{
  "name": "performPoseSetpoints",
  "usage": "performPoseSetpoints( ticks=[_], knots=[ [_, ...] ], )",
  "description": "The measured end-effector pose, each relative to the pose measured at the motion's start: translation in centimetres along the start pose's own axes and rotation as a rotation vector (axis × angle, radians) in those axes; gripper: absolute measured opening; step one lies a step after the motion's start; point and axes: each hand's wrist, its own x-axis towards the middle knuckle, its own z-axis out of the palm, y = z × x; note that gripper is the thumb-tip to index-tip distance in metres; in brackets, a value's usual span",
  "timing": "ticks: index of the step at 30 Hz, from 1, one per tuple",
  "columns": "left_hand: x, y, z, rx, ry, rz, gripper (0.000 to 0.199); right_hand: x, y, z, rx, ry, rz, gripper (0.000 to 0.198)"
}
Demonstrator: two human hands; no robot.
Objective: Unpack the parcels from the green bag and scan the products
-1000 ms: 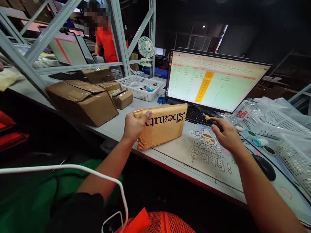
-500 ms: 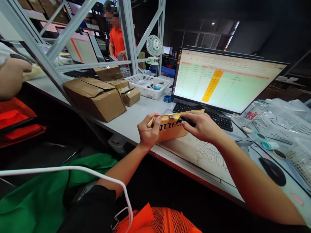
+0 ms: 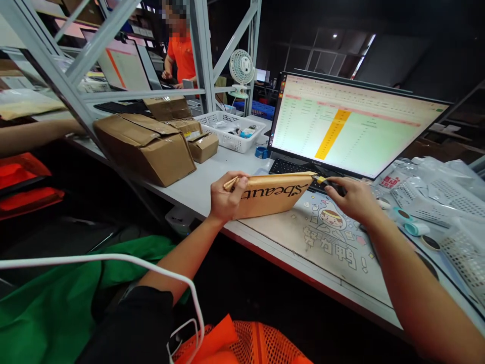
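Note:
My left hand (image 3: 227, 198) is closed on the left end of a tan padded mailer (image 3: 271, 201), pinching its top corner. Black printed lettering on the mailer reads upside down. It stands on its long edge on a printed desk mat (image 3: 329, 242). In my right hand (image 3: 354, 199) is a utility knife (image 3: 335, 186) with a black and yellow body. Its tip is at the mailer's upper right corner. My fingers wrap round the handle and partly hide it.
Behind the mailer are a keyboard (image 3: 290, 168) and a monitor (image 3: 356, 121). Cardboard boxes (image 3: 147, 146) and a white basket (image 3: 231, 132) stand to the left. Clear plastic packaging (image 3: 428, 182) lies at right. A white cable (image 3: 151, 270) crosses in front. A co-worker's arm (image 3: 38, 135) reaches in at far left.
My right hand has moved the knife rightward along the mailer's top edge to its right corner. My left hand keeps its hold. The co-worker's arm at left has shifted.

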Motion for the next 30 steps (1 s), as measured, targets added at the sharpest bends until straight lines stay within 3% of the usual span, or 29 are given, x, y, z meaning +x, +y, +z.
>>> performPoseSetpoints(
  ticks=[3, 7, 10, 13, 16, 18, 21, 25, 27, 30],
  knots=[
    [2.5, 1.0, -2.0, 0.125, -0.207, -0.062, 0.024, -1.8, 0.1, 0.6, 0.005, 0.077, -0.003, 0.048],
    [6.3, 4.0, -3.0, 0.582, -0.612, -0.037, 0.038, -4.5, 0.8, 1.9, 0.074, 0.096, 0.015, 0.048],
    [8.6, 6.2, -1.0, 0.819, -0.830, -0.005, 0.046, -7.1, 2.6, 3.7, 0.047, -0.006, 0.125, 0.048],
    [9.9, 7.2, 1.8, 0.878, -1.014, 0.076, 0.033, -10.4, 4.2, 5.4, -0.109, -0.192, 0.306, 0.049],
    [10.1, 7.2, 3.4, 0.898, -1.096, 0.209, 0.027, -13.3, 5.0, 6.3, -0.250, -0.324, 0.424, 0.050],
    [9.8, 7.2, 3.7, 0.880, -1.108, 0.271, 0.027, -14.2, 4.9, 6.3, -0.290, -0.357, 0.427, 0.048],
    [9.2, 7.5, 3.7, 0.839, -1.126, 0.293, 0.028, -13.6, 2.7, 5.3, -0.229, -0.199, 0.293, 0.040],
    [8.3, 8.0, 3.9, 0.755, -1.170, 0.287, 0.026, -9.6, -4.4, 3.3, 0.136, 0.187, -0.168, 0.036],
    [7.7, 8.1, 3.9, 0.704, -1.163, 0.279, 0.024, -7.2, -8.6, 3.0, 0.261, 0.211, -0.326, 0.040],
    [7.0, 7.9, 3.5, 0.639, -1.098, 0.246, 0.023, -4.6, -13.1, 3.6, 0.325, 0.174, -0.343, 0.039]
  ],
)
